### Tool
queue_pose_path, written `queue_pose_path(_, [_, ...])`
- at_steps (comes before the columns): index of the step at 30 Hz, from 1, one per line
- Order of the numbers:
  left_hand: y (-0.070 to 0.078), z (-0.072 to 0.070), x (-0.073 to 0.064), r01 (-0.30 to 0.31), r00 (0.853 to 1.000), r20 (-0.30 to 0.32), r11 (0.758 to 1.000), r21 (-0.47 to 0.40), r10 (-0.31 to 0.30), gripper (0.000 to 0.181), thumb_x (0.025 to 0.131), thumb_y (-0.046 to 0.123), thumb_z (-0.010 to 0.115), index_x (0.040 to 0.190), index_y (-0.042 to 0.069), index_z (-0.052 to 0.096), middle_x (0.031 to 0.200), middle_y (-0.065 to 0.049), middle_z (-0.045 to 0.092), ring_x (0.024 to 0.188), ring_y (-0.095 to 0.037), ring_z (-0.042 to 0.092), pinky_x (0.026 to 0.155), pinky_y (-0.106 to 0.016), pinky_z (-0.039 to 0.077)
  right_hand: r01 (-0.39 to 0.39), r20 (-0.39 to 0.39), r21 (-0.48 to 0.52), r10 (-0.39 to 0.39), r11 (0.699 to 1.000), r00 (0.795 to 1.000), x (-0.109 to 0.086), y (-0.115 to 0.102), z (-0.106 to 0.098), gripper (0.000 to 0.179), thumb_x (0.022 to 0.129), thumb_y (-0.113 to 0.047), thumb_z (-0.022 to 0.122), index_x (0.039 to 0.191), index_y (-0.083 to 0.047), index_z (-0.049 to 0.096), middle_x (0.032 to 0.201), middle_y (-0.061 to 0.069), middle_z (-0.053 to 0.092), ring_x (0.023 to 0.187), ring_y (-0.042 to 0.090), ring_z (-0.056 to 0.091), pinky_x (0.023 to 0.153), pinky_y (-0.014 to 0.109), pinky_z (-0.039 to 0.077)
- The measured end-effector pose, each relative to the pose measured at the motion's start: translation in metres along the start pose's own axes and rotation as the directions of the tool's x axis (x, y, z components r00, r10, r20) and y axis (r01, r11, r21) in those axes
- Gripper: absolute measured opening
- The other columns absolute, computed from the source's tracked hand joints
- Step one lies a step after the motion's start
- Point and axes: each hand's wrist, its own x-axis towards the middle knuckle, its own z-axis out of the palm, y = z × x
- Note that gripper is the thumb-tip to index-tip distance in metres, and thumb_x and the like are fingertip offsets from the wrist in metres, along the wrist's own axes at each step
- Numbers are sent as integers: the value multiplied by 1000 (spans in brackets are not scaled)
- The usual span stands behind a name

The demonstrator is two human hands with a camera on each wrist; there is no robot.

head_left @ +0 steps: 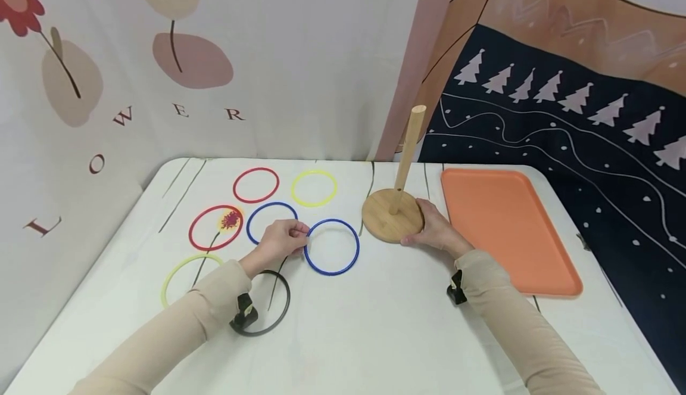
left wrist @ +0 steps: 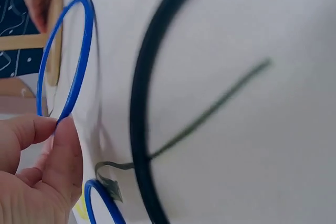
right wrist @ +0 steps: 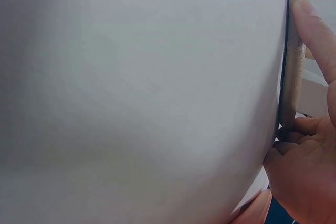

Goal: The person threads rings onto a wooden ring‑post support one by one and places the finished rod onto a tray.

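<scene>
Fabric backs a white table, left grip pinching a blue ring, right grip a wooden stand.

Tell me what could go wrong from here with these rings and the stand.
The left hand pinches the thin, glossy blue ring only at its edge, so it might slip. The beige left sleeve passes over the black round ring and might drag it. The pale wooden stand has a tall post; a knock might tip it, despite the right hand gripping its base.
</scene>
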Motion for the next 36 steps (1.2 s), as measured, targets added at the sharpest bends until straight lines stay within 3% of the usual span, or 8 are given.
queue_pose_path(4, [3, -6, 5, 35, 999, -5, 989, -145, -36, 28, 91, 6, 60, 118, -1, 59, 90, -8, 59, 74, -13, 61, 70, -27, 57, -5, 6, -3, 5, 1000, 1000, 1, 0, 0, 111, 66, -28, 86, 147, 3, 16, 150, 26, 20, 137, 40, 23, 114, 52, 20])
queue_pose_path(8, [14, -15, 9, 57, 998, -19, 942, -331, -67, 37, 93, 8, 58, 130, 5, 52, 92, -5, 54, 74, -9, 61, 73, -22, 56, -9, 11, -25, 9, 1000, 1000, 2, 0, 0, 110, 67, -28, 86, 147, 3, 16, 150, 26, 20, 137, 40, 23, 114, 52, 21])
queue_pose_path(10, [25, -22, 10, 51, 998, -21, 897, -438, -67, 42, 94, 8, 57, 135, 8, 48, 94, -4, 53, 75, -8, 61, 74, -19, 56, -8, 11, -34, 9, 999, 1000, 1, 0, -1, 110, 68, -28, 85, 147, 4, 16, 150, 26, 20, 138, 40, 23, 114, 52, 21])
queue_pose_path(14, [59, -36, 11, 14, 999, -17, 777, -629, -31, 48, 94, 7, 56, 140, 12, 44, 97, -4, 53, 76, -6, 64, 77, -17, 54, 0, 9, -41, 0, 999, 1000, 1, 0, -2, 110, 68, -27, 85, 147, 4, 15, 150, 26, 20, 138, 40, 23, 114, 52, 21])
queue_pose_path(23, [150, -43, 9, -128, 988, -56, 568, -813, 143, 43, 91, 2, 58, 132, 14, 53, 90, -6, 60, 73, -11, 66, 69, -18, 56, -24, 19, -21, 25, 999, 1000, 1, 0, -2, 111, 68, -29, 85, 147, 3, 15, 150, 26, 20, 137, 40, 23, 114, 53, 21])
queue_pose_path(29, [183, -30, 17, -154, 980, -62, 514, -844, 192, 41, 91, 1, 58, 130, 14, 56, 83, -4, 61, 69, -11, 65, 66, -18, 56, -13, 16, -16, 13, 1000, 1000, 0, 0, -3, 110, 68, -29, 85, 147, 3, 15, 149, 27, 20, 137, 41, 23, 113, 54, 21])
queue_pose_path(34, [188, -15, 28, -122, 984, -44, 470, -874, 174, 40, 91, 0, 56, 129, 13, 56, 80, -5, 59, 68, -12, 62, 64, -17, 55, 11, 12, -15, -11, 1000, 1000, 0, 1, -2, 109, 68, -27, 85, 146, 6, 16, 149, 28, 21, 137, 41, 22, 114, 53, 20])
queue_pose_path(36, [186, -9, 31, -105, 986, -31, 470, -876, 162, 40, 92, 1, 56, 130, 13, 56, 81, -5, 58, 69, -12, 62, 64, -17, 55, 20, 7, -10, -20, 1000, 1000, 0, 1, -2, 108, 68, -25, 85, 145, 6, 17, 148, 28, 21, 137, 41, 23, 114, 52, 20])
